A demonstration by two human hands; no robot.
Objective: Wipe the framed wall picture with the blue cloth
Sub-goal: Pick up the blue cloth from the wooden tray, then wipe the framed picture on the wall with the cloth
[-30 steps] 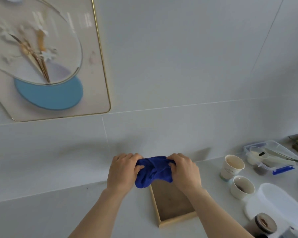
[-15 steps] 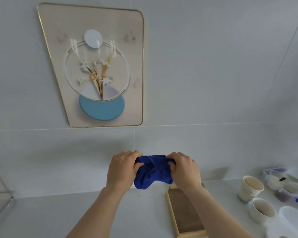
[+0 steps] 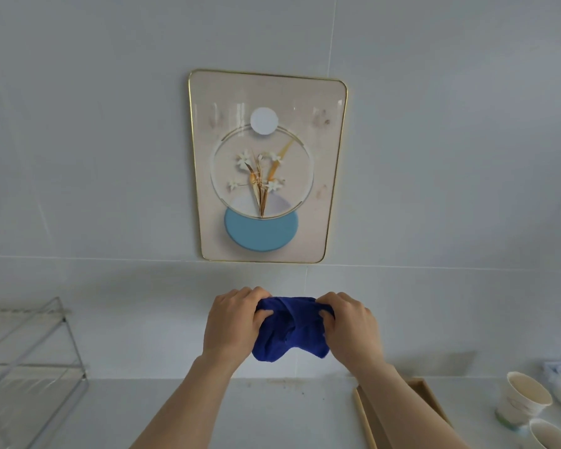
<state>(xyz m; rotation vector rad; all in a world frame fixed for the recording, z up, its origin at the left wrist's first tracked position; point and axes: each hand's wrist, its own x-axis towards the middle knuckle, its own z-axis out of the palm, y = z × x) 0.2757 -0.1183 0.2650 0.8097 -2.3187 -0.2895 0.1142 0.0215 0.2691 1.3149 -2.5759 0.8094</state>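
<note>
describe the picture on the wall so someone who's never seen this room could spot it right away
On the pale tiled wall above the counter, directly above the two hands bunching a blue cloth, hangs the framed picture. It alone hangs there: thin gold rim, rounded corners, white flowers ringed above a light-blue disc.

The picture (image 3: 268, 166) hangs on the wall (image 3: 434, 157), above the counter (image 3: 272, 413). Below it, 2 hands (image 3: 232, 322) (image 3: 352, 327) hold the cloth (image 3: 290, 328) between them. A rack (image 3: 30, 361) stands left; a tray (image 3: 399, 416) and 2 cups (image 3: 522, 400) (image 3: 549, 434) lie right.
</note>
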